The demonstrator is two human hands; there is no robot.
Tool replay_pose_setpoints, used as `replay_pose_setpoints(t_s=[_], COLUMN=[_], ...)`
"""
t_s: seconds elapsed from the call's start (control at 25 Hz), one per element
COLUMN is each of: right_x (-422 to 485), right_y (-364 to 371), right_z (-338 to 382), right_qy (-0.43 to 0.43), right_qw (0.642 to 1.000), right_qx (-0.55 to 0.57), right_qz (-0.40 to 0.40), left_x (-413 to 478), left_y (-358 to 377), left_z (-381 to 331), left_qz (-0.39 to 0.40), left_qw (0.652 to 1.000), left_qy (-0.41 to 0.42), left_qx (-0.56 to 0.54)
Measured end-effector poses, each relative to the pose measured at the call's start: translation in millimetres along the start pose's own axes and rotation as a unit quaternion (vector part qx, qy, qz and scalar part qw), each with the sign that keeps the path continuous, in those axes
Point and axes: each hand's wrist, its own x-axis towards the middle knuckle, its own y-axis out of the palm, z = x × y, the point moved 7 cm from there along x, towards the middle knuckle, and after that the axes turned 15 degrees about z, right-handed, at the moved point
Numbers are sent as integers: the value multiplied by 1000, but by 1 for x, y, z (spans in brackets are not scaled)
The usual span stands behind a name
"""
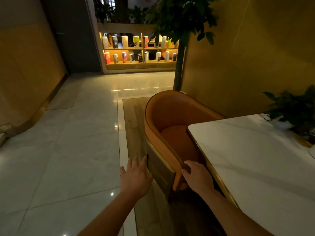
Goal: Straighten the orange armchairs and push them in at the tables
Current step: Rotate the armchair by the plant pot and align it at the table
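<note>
Armchair (172,126) — between left hand (135,176) and right hand (197,178)

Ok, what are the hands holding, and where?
The right hand grips the front end of the armchair's near arm; the left hand lies flat against its outer side panel.

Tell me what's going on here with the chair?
A person has both hands on the orange armchair beside the white table. The left hand lies flat against its outer side panel; the right hand grips the front end of the arm. The seat is already partly under the table edge.
</note>
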Motion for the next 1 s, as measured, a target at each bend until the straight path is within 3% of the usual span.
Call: replay_pose_setpoints(t_s=[0.36,0.76,1.0], right_x=[132,350,419], right_y=[6,13,-3], right_z=[80,79,59], right_qy=[43,98,161], right_qw=[998,990,981], right_qx=[33,103,110], right_qz=[-22,-18,-21], left_x=[140,369,482], left_y=[-76,-143,-151], left_z=[64,81,56], left_qz=[31,46,87], left_qw=[996,989,975], left_qy=[68,101,160], left_qx=[41,102,126])
